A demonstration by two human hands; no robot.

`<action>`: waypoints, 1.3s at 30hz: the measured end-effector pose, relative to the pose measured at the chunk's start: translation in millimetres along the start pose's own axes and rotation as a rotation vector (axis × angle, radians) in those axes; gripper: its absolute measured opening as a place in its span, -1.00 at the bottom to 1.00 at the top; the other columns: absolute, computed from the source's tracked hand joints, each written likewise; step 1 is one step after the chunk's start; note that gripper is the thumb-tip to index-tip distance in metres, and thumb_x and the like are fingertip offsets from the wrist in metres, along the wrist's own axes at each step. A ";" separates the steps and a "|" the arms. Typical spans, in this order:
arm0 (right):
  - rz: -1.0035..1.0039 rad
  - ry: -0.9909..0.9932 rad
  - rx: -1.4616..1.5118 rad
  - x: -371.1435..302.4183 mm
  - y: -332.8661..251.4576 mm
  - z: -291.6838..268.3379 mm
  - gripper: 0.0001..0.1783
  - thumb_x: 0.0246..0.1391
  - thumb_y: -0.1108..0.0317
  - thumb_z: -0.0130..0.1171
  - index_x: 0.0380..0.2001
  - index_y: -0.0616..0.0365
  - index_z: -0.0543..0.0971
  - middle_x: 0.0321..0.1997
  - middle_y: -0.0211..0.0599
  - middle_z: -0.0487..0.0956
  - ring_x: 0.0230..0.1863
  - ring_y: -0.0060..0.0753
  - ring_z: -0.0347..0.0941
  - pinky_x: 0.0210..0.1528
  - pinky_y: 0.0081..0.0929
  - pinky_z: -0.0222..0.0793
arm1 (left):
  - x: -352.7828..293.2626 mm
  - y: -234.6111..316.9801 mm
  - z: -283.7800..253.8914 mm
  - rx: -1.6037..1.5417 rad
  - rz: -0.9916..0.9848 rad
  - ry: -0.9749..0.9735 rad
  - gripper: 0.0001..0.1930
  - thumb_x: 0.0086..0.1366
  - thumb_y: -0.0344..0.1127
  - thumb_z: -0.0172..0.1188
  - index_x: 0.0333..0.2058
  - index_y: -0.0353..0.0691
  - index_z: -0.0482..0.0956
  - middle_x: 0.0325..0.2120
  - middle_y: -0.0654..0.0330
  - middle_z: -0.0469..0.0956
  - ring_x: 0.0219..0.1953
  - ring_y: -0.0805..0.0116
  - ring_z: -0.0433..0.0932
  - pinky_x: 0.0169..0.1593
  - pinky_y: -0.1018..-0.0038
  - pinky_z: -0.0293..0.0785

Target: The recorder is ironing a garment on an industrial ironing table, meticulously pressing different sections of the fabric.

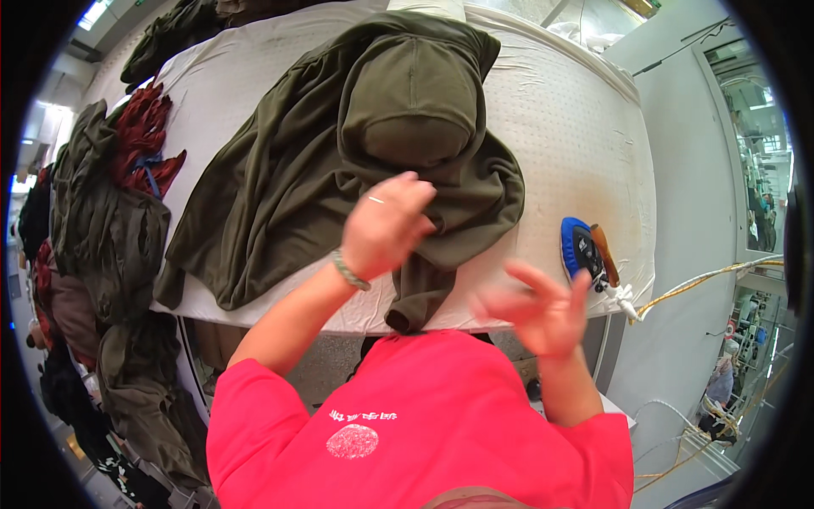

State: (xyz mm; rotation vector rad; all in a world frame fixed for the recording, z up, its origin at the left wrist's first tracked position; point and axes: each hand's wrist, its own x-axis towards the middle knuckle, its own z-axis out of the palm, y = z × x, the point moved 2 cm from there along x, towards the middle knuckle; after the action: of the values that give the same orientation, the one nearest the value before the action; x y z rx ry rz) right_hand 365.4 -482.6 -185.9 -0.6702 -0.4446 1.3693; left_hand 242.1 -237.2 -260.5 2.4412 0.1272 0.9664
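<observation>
A dark olive hooded garment [280, 187] lies spread on a white padded table, its hood [415, 93] rounded up at the far middle. One sleeve [420, 297] reaches down to the near table edge. Just below the hood, my left hand [386, 220] hovers over the cloth, fingers loosely bent and thumb apart, with nothing visible in it. To the right of the sleeve, my right hand [543, 310] is raised near the table edge, fingers spread and blurred by motion, holding nothing. A blue and black iron [582, 253] with a brown handle [605, 254] rests beyond my right hand.
The white-covered table [577, 144] carries the garment and iron. A light cord [712, 276] runs from the iron to the right. Heaps of olive garments [110, 220] and a dark red one [144, 136] line the left side. A grey wall panel [678, 161] stands at right.
</observation>
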 end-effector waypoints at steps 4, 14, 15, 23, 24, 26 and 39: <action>0.011 0.848 -1.575 -29.0 -62.1 -101.1 -0.48 0.37 0.14 0.14 0.23 0.27 0.46 0.09 -0.09 0.65 0.09 -0.07 0.59 0.24 -0.17 0.41 | 43.9 -49.5 -51.0 0.017 -0.305 0.257 -0.79 0.22 -0.59 0.33 -0.16 -0.32 0.61 -0.30 0.12 0.59 -0.31 0.25 0.64 -0.21 0.45 0.57; -0.224 0.888 -1.013 -5.6 -38.8 -119.7 -0.44 0.44 0.03 -0.01 0.23 0.31 0.44 0.13 -0.07 0.58 0.18 -0.21 0.50 0.31 -0.22 0.35 | 96.7 -1.1 14.2 -0.593 -0.381 0.209 -0.87 0.29 -0.49 0.16 -0.42 -0.21 0.66 -0.51 0.13 0.65 -0.52 0.34 0.62 -0.45 0.39 0.54; -0.222 0.750 -0.858 21.1 -26.5 -108.7 -0.34 0.47 -0.12 -0.11 0.24 0.30 0.44 0.14 -0.06 0.58 0.19 -0.21 0.50 0.32 -0.21 0.35 | 95.1 24.1 42.2 -0.649 -0.215 0.124 -0.84 0.27 -0.28 0.23 -0.45 -0.20 0.65 -0.46 0.11 0.65 -0.46 0.23 0.63 -0.37 0.35 0.56; -0.078 0.328 0.188 67.8 23.2 -61.4 -0.04 0.36 -0.42 -0.29 0.35 0.30 0.31 0.31 0.07 0.46 0.34 -0.10 0.38 0.43 -0.11 0.22 | 79.0 102.5 111.4 -0.645 0.335 -0.120 -0.27 0.43 0.30 -0.11 0.08 -0.34 0.56 0.25 -0.10 0.44 0.38 -0.08 0.32 0.44 0.09 0.11; -0.069 0.322 0.194 65.9 20.4 -51.2 -0.04 0.35 -0.43 -0.27 0.35 0.30 0.31 0.33 0.07 0.44 0.36 -0.09 0.35 0.45 -0.11 0.19 | 71.3 102.6 110.0 -0.695 0.407 -0.151 -0.25 0.42 0.31 -0.11 0.13 -0.34 0.52 0.29 -0.11 0.40 0.41 -0.07 0.27 0.47 0.08 0.05; -0.057 0.301 0.200 66.1 11.6 -34.3 -0.02 0.33 -0.45 -0.23 0.35 0.30 0.33 0.37 0.09 0.40 0.41 -0.08 0.30 0.48 -0.09 0.13 | 57.3 95.5 110.0 -0.786 0.561 -0.211 -0.20 0.41 0.32 -0.11 0.24 -0.33 0.45 0.35 -0.11 0.32 0.47 -0.06 0.17 0.51 0.07 -0.08; 0.151 1.124 -2.079 -73.8 -61.5 -184.0 -0.25 0.19 0.20 0.32 0.35 0.26 0.31 0.35 0.03 0.43 0.31 0.01 0.42 0.32 -0.19 0.34 | 52.0 -24.5 35.3 -0.126 0.081 0.069 -0.85 0.22 -0.23 0.37 -0.27 -0.10 0.70 -0.61 0.35 0.59 -0.72 0.32 0.46 -0.63 0.33 0.36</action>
State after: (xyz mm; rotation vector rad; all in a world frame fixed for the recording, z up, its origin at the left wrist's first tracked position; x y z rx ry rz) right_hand 518.5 -591.4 -274.1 -2.9034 -0.7495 -0.0647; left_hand 306.4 -217.1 -262.4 2.3145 -0.0091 1.0614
